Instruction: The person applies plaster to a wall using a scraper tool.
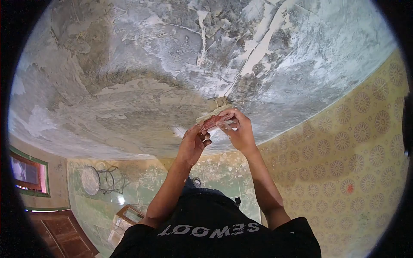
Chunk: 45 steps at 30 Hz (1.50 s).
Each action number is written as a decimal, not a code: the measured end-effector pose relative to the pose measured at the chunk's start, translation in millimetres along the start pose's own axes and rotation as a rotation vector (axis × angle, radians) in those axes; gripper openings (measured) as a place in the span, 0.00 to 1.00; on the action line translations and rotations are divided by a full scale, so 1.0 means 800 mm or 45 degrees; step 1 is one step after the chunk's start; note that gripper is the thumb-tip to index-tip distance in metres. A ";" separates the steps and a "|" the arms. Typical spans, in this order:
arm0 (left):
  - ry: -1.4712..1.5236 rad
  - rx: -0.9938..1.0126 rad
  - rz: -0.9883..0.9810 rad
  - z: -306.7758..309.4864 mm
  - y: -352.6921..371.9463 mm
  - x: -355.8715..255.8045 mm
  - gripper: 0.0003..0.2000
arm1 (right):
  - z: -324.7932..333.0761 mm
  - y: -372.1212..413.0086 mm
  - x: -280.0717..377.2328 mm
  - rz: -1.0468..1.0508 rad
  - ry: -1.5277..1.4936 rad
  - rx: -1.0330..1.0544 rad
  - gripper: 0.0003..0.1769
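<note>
Both my hands are raised against a rough grey wall (146,56) and hold a reddish, flat putty scraper (211,124) between them. A pale, putty-smeared edge runs along its far side, close to the wall. My left hand (193,145) has its fingers curled and grips the scraper's left end. My right hand (239,130) pinches the right end, thumb and fingers bent round it, with whitish smears on the fingers. Just beyond the scraper, a cream filler streak (254,58) follows a crack up the wall.
Yellowish patterned covering (342,139) spreads over the right side. Below left are a round-topped stool (90,180) with metal legs, a wood-framed item (129,213), a brown wooden door (64,232) and a green-framed window (46,176). Stained green tiles (148,187) lie beyond my arms.
</note>
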<state>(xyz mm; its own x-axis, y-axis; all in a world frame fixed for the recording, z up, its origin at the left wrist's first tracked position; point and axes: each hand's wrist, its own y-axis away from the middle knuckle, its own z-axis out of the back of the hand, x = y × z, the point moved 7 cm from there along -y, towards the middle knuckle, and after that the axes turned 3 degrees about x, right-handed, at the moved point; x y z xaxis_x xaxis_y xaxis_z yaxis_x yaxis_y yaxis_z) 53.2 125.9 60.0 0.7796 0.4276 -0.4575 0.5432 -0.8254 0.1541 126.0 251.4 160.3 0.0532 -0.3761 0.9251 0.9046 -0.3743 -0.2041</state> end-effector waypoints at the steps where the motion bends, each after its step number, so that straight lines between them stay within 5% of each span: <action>1: 0.008 0.001 -0.005 -0.004 0.000 -0.004 0.07 | 0.001 -0.002 0.002 0.019 -0.042 -0.038 0.16; 8: 0.094 0.053 -0.091 -0.032 -0.007 -0.034 0.06 | 0.007 -0.017 0.022 0.148 -0.360 -0.102 0.13; 17: -0.005 0.133 -0.106 -0.093 -0.013 -0.067 0.07 | 0.036 -0.024 0.057 0.202 -0.108 -0.236 0.12; 24: -0.047 0.122 -0.141 -0.136 -0.015 -0.089 0.07 | 0.043 -0.031 0.098 0.218 -0.262 -0.282 0.09; 35: -0.149 0.395 -0.205 -0.207 -0.006 -0.124 0.14 | 0.072 -0.032 0.171 0.567 -0.176 -0.430 0.08; 37: -0.226 0.506 -0.236 -0.220 0.003 -0.128 0.15 | 0.083 -0.014 0.172 0.639 -0.218 -0.462 0.09; 39: -0.429 0.342 -0.441 -0.228 0.029 -0.139 0.09 | 0.076 0.018 0.171 0.779 0.105 -0.390 0.14; 40: -0.357 0.150 -0.435 -0.233 0.045 -0.139 0.07 | 0.064 0.029 0.159 0.743 0.106 -0.331 0.18; 45: -0.787 0.228 -0.680 -0.157 0.040 -0.129 0.07 | -0.005 0.057 0.082 0.345 0.067 -0.210 0.31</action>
<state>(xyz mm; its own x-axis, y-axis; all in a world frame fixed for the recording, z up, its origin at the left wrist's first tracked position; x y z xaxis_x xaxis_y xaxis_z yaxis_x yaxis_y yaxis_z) 29.4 102.1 222.3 0.0920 0.5418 -0.8355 0.6925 -0.6377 -0.3373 168.9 206.5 210.6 0.2573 -0.5224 0.8129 0.7796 -0.3849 -0.4941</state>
